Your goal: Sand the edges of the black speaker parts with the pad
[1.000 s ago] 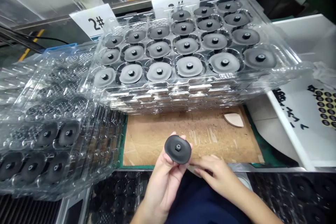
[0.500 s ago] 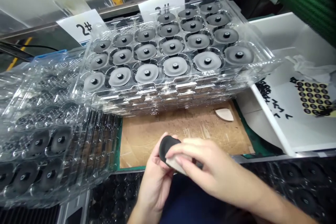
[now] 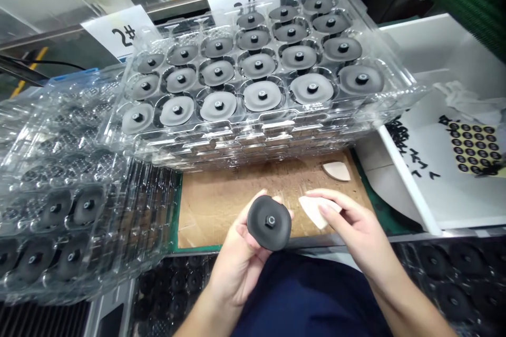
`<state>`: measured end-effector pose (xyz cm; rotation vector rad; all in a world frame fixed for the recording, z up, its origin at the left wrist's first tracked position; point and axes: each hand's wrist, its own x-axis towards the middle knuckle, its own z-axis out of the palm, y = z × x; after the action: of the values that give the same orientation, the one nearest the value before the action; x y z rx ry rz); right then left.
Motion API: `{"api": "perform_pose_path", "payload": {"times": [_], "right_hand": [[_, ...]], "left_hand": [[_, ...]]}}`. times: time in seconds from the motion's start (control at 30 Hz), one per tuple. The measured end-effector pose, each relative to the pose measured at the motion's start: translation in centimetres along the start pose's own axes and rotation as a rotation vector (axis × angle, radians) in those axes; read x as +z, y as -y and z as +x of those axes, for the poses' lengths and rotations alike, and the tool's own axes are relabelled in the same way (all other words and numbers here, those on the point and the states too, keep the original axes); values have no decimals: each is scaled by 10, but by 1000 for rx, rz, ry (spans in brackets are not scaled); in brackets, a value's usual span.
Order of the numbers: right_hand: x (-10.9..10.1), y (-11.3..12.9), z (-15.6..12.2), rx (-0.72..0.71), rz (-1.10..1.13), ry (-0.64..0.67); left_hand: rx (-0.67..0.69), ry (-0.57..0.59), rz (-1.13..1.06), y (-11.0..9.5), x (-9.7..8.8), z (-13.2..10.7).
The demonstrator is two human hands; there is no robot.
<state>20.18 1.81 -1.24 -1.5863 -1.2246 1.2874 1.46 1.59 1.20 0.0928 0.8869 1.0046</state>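
My left hand (image 3: 241, 258) is closed around a black rounded disc (image 3: 269, 222) with a small nut at its centre, held face up over the front edge of the brown board (image 3: 221, 200). My right hand (image 3: 356, 226) sits just to the right of the disc, fingers pinched on a pale wedge-shaped pad (image 3: 314, 208). A second pale wedge (image 3: 337, 170) lies on the board further back.
A stack of clear blister trays (image 3: 253, 131) filled with grey discs stands behind the board. More clear trays with black discs (image 3: 59, 210) lie at the left. A white tray (image 3: 435, 179) with a sheet of dark round stickers (image 3: 472, 147) sits at the right.
Half a second ago my right hand pressed the pale wedge onto the disc. Now it has drawn away to the right with the wedge, and the disc's face shows again.
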Motion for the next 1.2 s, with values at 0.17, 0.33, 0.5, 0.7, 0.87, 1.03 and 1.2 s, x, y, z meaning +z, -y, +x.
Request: {"api": "perform_pose_path", "payload": {"times": [0.17,0.33,0.5,0.7,0.87,1.03,1.2], "right_hand": [[8,-22,-10,154,116,91],[11,-22,-12,182,181,135],[11,-19,-10,114,141,213],[13,-23,-8,27,96,201],[4,-16,-4,-16,108,91],[2,23,-6,-237,94,-68],[8,51,-7,-620,-131,60]], "left_hand": [[21,4,6,2,3,2],[29,-33,-8,9,-1,9],[28,-49,-3,11,-1,9],[11,-78,6,14,3,7],[-22,-77,-4,15,10,7],[29,-63,81,22,14,3],[24,-17,201,26,9,0]]}}
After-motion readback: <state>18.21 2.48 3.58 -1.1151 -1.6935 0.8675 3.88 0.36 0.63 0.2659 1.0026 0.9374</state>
